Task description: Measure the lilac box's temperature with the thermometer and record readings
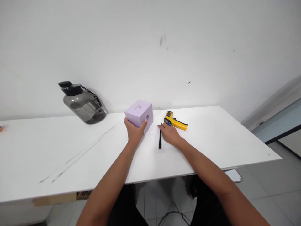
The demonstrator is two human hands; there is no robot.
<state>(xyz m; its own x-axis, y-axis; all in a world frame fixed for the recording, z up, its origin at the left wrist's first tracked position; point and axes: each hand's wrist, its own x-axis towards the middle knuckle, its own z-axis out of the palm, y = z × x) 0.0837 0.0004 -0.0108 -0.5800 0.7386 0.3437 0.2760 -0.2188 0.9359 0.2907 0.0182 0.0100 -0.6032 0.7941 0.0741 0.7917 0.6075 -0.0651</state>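
White wall (141, 56) backs long white tabletop (216, 138), extending rightward to its edge. My left hand (134, 131) clasps a lilac cubic box (141, 113) near the wall; my right hand (171, 134) is at a slim black pen (160, 140), pinch undetermined.

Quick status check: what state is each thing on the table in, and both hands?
Box: closed, held in the left hand.
Pen: lying on the table, its far end at the right hand's fingers.
Thermometer: lying down beside the right hand; display unreadable.
Bottle: standing, lid on; contents unclear.
Left hand: gripping the box.
Right hand: at the pen; grip unclear.
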